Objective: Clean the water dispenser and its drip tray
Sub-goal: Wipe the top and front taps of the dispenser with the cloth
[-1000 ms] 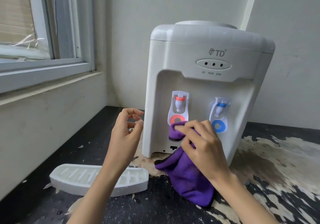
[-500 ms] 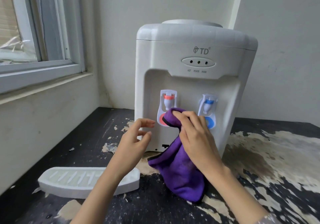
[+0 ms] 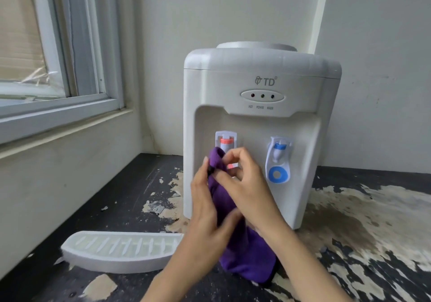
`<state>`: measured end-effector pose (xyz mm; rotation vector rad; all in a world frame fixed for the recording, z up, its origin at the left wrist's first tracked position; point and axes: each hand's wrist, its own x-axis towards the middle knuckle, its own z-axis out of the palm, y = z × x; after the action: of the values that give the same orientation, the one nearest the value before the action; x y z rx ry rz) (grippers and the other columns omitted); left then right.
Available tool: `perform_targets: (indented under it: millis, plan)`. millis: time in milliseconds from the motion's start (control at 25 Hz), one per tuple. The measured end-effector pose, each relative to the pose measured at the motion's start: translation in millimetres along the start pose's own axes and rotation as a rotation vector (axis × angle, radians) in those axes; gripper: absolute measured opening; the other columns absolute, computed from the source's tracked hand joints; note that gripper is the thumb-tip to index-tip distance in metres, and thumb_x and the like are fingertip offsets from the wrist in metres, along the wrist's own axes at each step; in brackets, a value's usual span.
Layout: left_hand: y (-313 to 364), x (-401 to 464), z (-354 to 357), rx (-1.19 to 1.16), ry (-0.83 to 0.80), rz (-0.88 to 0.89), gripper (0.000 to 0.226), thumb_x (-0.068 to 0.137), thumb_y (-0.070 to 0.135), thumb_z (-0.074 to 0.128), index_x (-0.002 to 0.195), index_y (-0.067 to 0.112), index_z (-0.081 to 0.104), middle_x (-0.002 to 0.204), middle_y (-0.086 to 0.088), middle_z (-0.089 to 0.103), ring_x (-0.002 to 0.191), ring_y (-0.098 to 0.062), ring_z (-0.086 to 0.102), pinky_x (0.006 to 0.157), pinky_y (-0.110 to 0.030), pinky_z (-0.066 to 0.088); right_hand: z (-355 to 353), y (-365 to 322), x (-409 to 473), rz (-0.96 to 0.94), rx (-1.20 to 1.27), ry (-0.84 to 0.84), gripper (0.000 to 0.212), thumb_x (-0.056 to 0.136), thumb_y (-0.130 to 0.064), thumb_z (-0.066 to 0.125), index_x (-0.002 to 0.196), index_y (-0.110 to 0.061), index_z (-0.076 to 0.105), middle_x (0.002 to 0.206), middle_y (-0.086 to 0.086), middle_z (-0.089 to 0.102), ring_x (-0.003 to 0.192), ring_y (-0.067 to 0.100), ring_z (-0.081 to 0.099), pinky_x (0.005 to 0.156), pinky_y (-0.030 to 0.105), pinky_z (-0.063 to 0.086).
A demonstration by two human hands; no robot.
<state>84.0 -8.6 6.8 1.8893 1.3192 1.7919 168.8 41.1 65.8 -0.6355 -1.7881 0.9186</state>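
A white tabletop water dispenser (image 3: 261, 73) stands against the wall, with a red hot tap (image 3: 225, 141) and a blue tap (image 3: 278, 148) in its front recess. A purple cloth (image 3: 245, 252) hangs in front of the hot tap. My right hand (image 3: 247, 185) pinches the cloth's top edge just below the red tap. My left hand (image 3: 207, 213) holds the cloth from the left, fingers along it and thumb across. The white slotted drip tray (image 3: 116, 250) lies detached on the counter at the lower left.
The black counter (image 3: 130, 185) has peeling, worn patches, widest at the right (image 3: 363, 220). A window (image 3: 58, 68) with a deep sill runs along the left wall. The dispenser stands near the corner of two pale walls.
My left hand has moved right from empty air and taken hold of the cloth. My right hand has lifted the cloth up to the hot tap. The view has tilted up.
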Motion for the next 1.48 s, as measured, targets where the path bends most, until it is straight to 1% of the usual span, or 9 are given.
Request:
perform_targets:
  millis: [160, 280, 400, 480, 560, 680, 920, 1360, 1480]
  plan:
    - [-7.0, 22.5, -28.5, 0.110, 0.212, 0.082, 0.052, 0.079, 0.012, 0.060, 0.123, 0.037, 0.047, 0.123, 0.014, 0.053, 0.116, 0.004, 0.050, 0.095, -0.008, 0.035, -18.3, -15.6, 12.5, 0.017, -0.165, -0.311, 0.010, 0.094, -0.028, 0.055, 0.093, -0.027, 0.065, 0.094, -0.007, 0.070, 0.094, 0.010, 0.065, 0.093, 0.038, 0.050]
    - [-9.7, 44.2, -48.7, 0.325, 0.311, 0.117, 0.028, 0.083, 0.014, 0.066, 0.107, 0.028, 0.064, 0.107, 0.017, 0.055, 0.100, 0.012, 0.051, 0.086, -0.002, 0.032, -58.9, -26.3, 16.2, -0.156, -0.253, -0.155, 0.019, 0.094, -0.026, 0.052, 0.085, -0.025, 0.069, 0.090, -0.012, 0.071, 0.085, 0.006, 0.065, 0.085, 0.026, 0.048]
    - [-6.4, 73.5, -58.9, 0.418, 0.386, 0.139, 0.032, 0.083, 0.010, 0.069, 0.112, 0.020, 0.064, 0.101, 0.018, 0.057, 0.095, 0.013, 0.052, 0.084, -0.004, 0.036, -95.0, -27.4, 21.6, -0.346, -0.264, 0.110, 0.021, 0.090, -0.025, 0.047, 0.084, -0.027, 0.067, 0.089, -0.016, 0.069, 0.085, 0.005, 0.063, 0.076, 0.012, 0.044]
    - [-3.0, 90.9, -57.2, 0.463, 0.405, 0.215, 0.028, 0.082, 0.010, 0.070, 0.106, 0.020, 0.061, 0.098, 0.015, 0.058, 0.094, -0.004, 0.056, 0.084, -0.017, 0.043, -106.8, -16.4, 29.2, -0.413, -0.282, 0.206, 0.020, 0.091, -0.024, 0.047, 0.085, -0.027, 0.066, 0.090, -0.012, 0.067, 0.089, 0.004, 0.061, 0.077, 0.010, 0.041]
    - [-2.4, 106.5, -51.4, 0.570, 0.464, 0.341, 0.018, 0.081, 0.010, 0.072, 0.096, 0.012, 0.063, 0.099, 0.008, 0.053, 0.091, -0.018, 0.053, 0.083, -0.021, 0.043, -111.6, -2.8, 36.6, -0.462, -0.308, 0.261, 0.020, 0.092, -0.025, 0.046, 0.085, -0.025, 0.065, 0.091, -0.009, 0.065, 0.091, 0.005, 0.059, 0.079, 0.012, 0.041]
    - [-6.1, 128.0, -43.7, 0.679, 0.574, 0.466, 0.015, 0.079, 0.013, 0.075, 0.089, 0.008, 0.065, 0.096, 0.008, 0.044, 0.094, -0.018, 0.045, 0.075, -0.016, 0.039, -116.2, 17.4, 44.9, -0.583, -0.434, 0.373, 0.023, 0.093, -0.020, 0.044, 0.084, -0.015, 0.065, 0.089, -0.003, 0.060, 0.090, 0.014, 0.056, 0.082, 0.019, 0.040]
    - [-23.2, 138.5, -24.1, 0.736, 0.786, 0.370, 0.019, 0.077, 0.016, 0.074, 0.075, 0.007, 0.057, 0.079, 0.002, 0.047, 0.083, -0.017, 0.043, 0.044, -0.025, 0.038, -111.1, 44.6, 51.0, -0.660, -0.728, 0.477, 0.022, 0.088, -0.015, 0.043, 0.080, -0.011, 0.063, 0.083, -0.007, 0.055, 0.083, 0.019, 0.049, 0.072, 0.037, 0.034]
    - [-71.8, 65.3, -23.9, 0.984, 0.376, 0.357, 0.026, 0.056, 0.008, 0.081, 0.066, 0.014, 0.058, 0.071, 0.004, 0.046, 0.070, -0.015, 0.037, 0.037, -0.024, 0.033, -113.4, 45.1, 49.3, -0.638, -0.802, 0.452, 0.022, 0.087, -0.015, 0.041, 0.084, -0.011, 0.062, 0.085, -0.002, 0.061, 0.082, 0.018, 0.049, 0.071, 0.030, 0.025]
    - [-54.7, 69.4, -34.9, 0.920, 0.416, 0.426, 0.018, 0.065, 0.012, 0.076, 0.069, 0.012, 0.058, 0.073, 0.003, 0.044, 0.070, -0.016, 0.040, 0.042, -0.031, 0.040, -112.6, 43.8, 48.2, -0.630, -0.797, 0.458, 0.021, 0.086, -0.015, 0.040, 0.082, -0.012, 0.061, 0.083, -0.003, 0.060, 0.082, 0.017, 0.048, 0.071, 0.028, 0.021]
